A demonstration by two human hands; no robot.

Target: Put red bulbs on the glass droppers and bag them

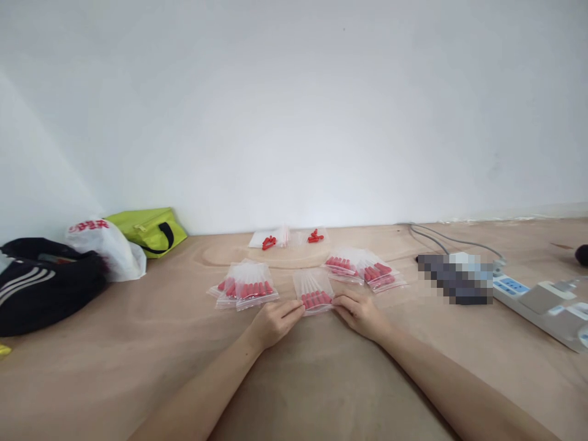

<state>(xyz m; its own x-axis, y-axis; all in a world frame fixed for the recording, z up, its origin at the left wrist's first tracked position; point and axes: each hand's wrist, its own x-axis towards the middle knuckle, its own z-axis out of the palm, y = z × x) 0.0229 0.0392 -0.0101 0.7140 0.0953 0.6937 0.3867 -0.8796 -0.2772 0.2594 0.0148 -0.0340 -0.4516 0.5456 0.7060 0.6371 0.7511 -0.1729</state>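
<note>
In the middle of the table lies a clear zip bag point(314, 283) with several red-ended thin pieces side by side in it. My left hand point(275, 321) pinches its lower left corner, while my right hand point(359, 311) pinches the lower right corner. Left of it is a pile of similar filled zip bags point(248, 285). Another group of filled zip bags point(358, 266) lies fanned out to the right. Farther back, near the wall, are loose red pieces point(269, 243) on a stack of flat bags point(258, 237), with more red pieces point(315, 236) beside them.
At the left stand a black bag point(50, 300) with white stripes, a white plastic bag point(103, 248) and a lime-green bag point(142, 223). On the right are a power strip point(509, 288) with plugs, grey cables point(450, 234) and a blurred dark object point(452, 282). A white wall point(294, 122) borders the table behind.
</note>
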